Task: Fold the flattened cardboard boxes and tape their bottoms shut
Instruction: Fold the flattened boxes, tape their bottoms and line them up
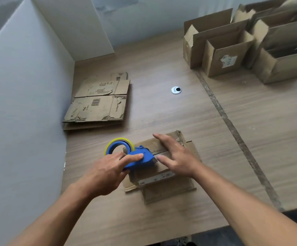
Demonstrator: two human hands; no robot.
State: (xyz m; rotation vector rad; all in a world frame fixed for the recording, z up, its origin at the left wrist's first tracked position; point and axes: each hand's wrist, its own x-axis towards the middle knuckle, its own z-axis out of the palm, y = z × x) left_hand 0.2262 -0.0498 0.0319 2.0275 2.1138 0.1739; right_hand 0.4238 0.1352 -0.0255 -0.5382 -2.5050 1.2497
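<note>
Left hand (106, 174) grips dispenser (140, 159), right hand (177, 157) presses box (153, 178); P&G cardboard (98, 107) beyond.

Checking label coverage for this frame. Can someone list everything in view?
tape dispenser: 1, blue with a yellow-edged roll, at the near box's left end
near box: 1, brown, front centre, closed flaps up
flattened boxes: stack of at least 2, brown, left, by the partition
folded boxes: at least 4, brown, open, far right
grommet: 1, silver, mid-table
table: 1, light wood
partition: white, left side
left hand: grips the tape dispenser
right hand: flat on the near box, fingers spread
</note>
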